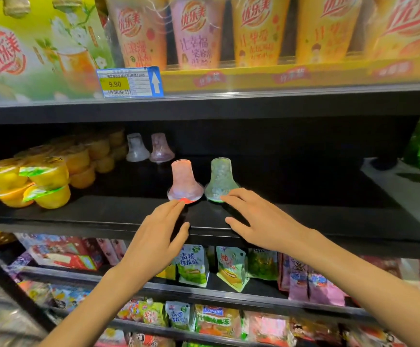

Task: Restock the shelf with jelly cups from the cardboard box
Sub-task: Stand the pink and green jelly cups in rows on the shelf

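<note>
pink jelly cup [184, 182] | green jelly cup [219, 180] | inverted, side by side | black shelf [104, 211] front

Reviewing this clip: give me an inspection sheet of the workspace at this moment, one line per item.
Surface: dark shelf, mostly bare on its right half.
Job's things: pink jelly cup and green jelly cup stand inverted side by side near the front; clear jelly cup and purple jelly cup further back. Cardboard box: nothing seen.
Clutter: stacked yellow fruit cups at left.
Hands: left hand open, fingertips at the pink cup's base; right hand open, fingertips at the green cup's base.
Cables: nothing seen.
Surroundings: milk tea cups and price tag above; snack bags below.
</note>
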